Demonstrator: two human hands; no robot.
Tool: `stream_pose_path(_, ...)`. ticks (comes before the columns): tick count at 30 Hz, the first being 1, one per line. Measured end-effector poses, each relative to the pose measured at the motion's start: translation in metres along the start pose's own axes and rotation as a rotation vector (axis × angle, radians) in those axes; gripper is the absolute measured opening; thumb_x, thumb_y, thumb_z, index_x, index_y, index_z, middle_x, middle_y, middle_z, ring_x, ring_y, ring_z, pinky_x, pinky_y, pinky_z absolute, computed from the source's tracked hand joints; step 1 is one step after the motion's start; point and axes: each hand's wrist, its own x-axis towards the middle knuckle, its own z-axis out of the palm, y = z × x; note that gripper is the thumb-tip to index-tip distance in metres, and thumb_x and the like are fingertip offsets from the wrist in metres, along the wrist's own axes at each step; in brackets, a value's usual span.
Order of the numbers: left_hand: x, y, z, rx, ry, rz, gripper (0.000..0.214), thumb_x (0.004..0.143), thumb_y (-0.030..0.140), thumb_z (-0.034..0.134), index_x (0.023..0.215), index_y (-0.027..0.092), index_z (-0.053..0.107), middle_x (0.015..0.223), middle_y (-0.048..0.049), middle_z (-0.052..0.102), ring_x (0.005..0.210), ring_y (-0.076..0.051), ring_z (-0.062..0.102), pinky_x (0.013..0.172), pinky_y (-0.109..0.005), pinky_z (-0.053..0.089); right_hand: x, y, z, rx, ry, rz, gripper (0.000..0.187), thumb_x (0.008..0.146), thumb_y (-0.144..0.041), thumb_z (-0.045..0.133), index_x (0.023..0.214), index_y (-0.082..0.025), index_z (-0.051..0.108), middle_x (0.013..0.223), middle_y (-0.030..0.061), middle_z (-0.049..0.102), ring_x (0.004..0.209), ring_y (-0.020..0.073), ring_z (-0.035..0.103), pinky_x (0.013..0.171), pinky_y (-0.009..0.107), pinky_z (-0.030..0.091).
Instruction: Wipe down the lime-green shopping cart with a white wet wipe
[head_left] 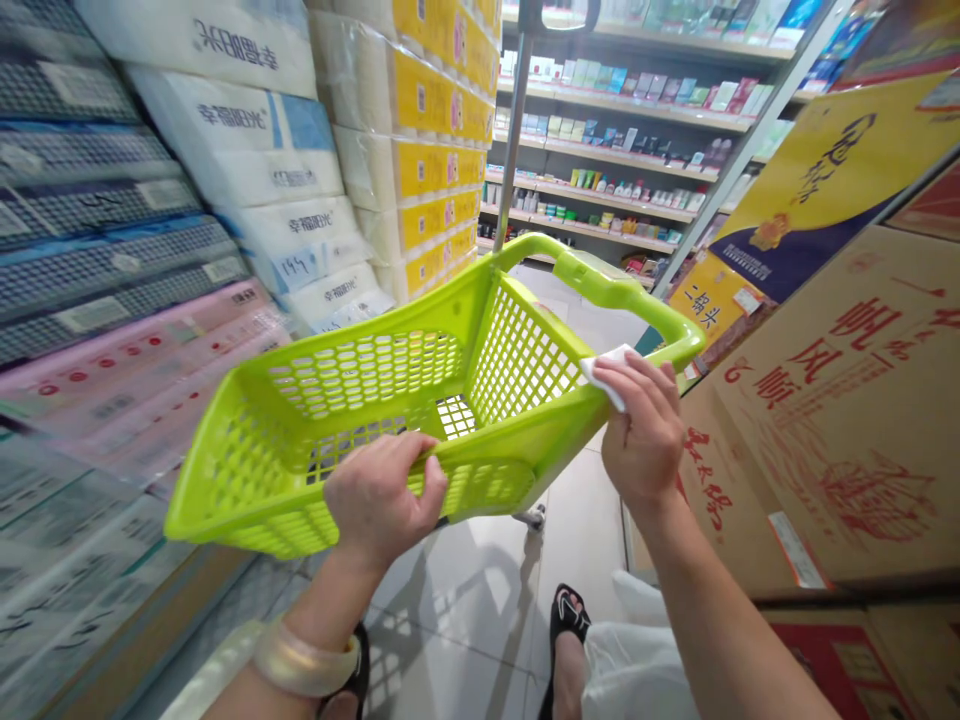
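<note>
A lime-green plastic shopping basket (315, 400) is held up in front of me, tilted, and nothing lies in it. My left hand (382, 500) is closed round the basket's near rim, thumb inside. My right hand (645, 430) presses a small white cloth (606, 372) against the rim at the basket's right corner, fingers curled over the cloth. The basket's green handle (600, 285) arches beyond that corner. A pale bangle (304, 660) sits on my left wrist.
Stacked packs of tissue and toilet paper (247, 170) fill the left side. Brown cardboard boxes with red print (847, 400) rise on the right. Shelves of small goods (622, 140) stand at the aisle's far end. Grey floor tiles (465, 600) and my sandalled feet are below.
</note>
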Motion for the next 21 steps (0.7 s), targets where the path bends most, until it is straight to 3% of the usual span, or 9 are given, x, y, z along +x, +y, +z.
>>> stream_pose_path(3,0.0,0.0,0.0,0.029,0.083,-0.036,0.017,0.086,0.027,0.048,0.08,0.021,0.062,0.074,-0.0051,0.069,0.077,-0.025,0.066,0.083,-0.041,0.045,-0.004,-0.013,-0.001,0.009,0.032,-0.003,0.037,0.093,-0.006,0.044,0.113,-0.023,0.069,0.11,0.0053,0.075,0.123,0.0219,0.059,0.116,0.049,0.033)
stream_pose_path(4,-0.001,0.004,0.001,0.039,0.109,-0.052,0.016,0.086,0.027,0.049,0.09,0.02,0.063,0.086,-0.0079,0.071,0.089,-0.027,0.066,0.093,-0.047,0.042,-0.008,-0.024,0.002,0.036,0.003,-0.02,0.038,0.093,-0.005,0.043,0.114,-0.024,0.068,0.111,0.0044,0.075,0.123,0.0207,0.059,0.117,0.046,0.033)
stream_pose_path(6,-0.002,0.017,0.003,0.021,0.123,-0.05,0.039,0.085,0.03,0.051,0.122,0.017,0.055,0.116,-0.0146,0.067,0.115,-0.032,0.058,0.107,-0.052,0.032,-0.016,-0.047,0.008,0.094,-0.103,-0.084,0.039,0.094,-0.006,0.042,0.117,-0.025,0.067,0.113,0.0022,0.074,0.123,0.0178,0.06,0.119,0.04,0.031)
stream_pose_path(9,-0.003,0.036,0.008,-0.073,0.052,0.079,0.06,0.086,0.029,0.049,0.143,0.016,0.036,0.134,-0.0155,0.058,0.13,-0.031,0.048,0.115,-0.05,0.022,-0.017,-0.063,0.009,0.128,-0.204,-0.149,0.038,0.094,-0.006,0.044,0.118,-0.026,0.066,0.118,-0.0001,0.073,0.125,0.0159,0.059,0.123,0.036,0.021)
stream_pose_path(12,0.001,0.044,0.012,-0.163,-0.026,0.11,0.057,0.088,0.028,0.047,0.142,0.015,0.036,0.131,-0.0155,0.058,0.128,-0.03,0.049,0.116,-0.048,0.022,-0.004,-0.046,-0.002,0.061,-0.143,-0.129,0.038,0.094,-0.005,0.045,0.114,-0.027,0.067,0.115,-0.0017,0.074,0.121,0.0164,0.062,0.123,0.039,0.017)
stream_pose_path(15,0.006,0.043,0.012,-0.233,-0.072,0.051,0.046,0.087,0.029,0.047,0.131,0.016,0.046,0.122,-0.0133,0.061,0.118,-0.029,0.053,0.11,-0.048,0.028,0.006,-0.025,-0.012,-0.038,0.012,-0.015,0.036,0.093,-0.004,0.046,0.11,-0.026,0.068,0.11,0.0004,0.075,0.119,0.0198,0.063,0.12,0.045,0.023)
stream_pose_path(17,0.008,0.042,0.012,-0.27,-0.087,0.024,0.041,0.086,0.029,0.047,0.125,0.018,0.048,0.118,-0.0117,0.062,0.112,-0.029,0.055,0.105,-0.047,0.031,0.005,-0.026,-0.011,-0.04,0.054,0.026,0.034,0.092,-0.005,0.046,0.109,-0.024,0.068,0.11,0.0035,0.075,0.121,0.0219,0.061,0.118,0.047,0.028)
stream_pose_path(21,0.007,0.043,0.011,-0.289,-0.04,0.012,0.034,0.087,0.032,0.046,0.119,0.019,0.049,0.107,-0.0104,0.064,0.103,-0.029,0.056,0.098,-0.047,0.033,-0.003,-0.046,-0.002,0.075,-0.106,-0.095,0.037,0.093,-0.003,0.043,0.114,-0.023,0.066,0.114,0.003,0.074,0.123,0.0192,0.06,0.117,0.039,0.032)
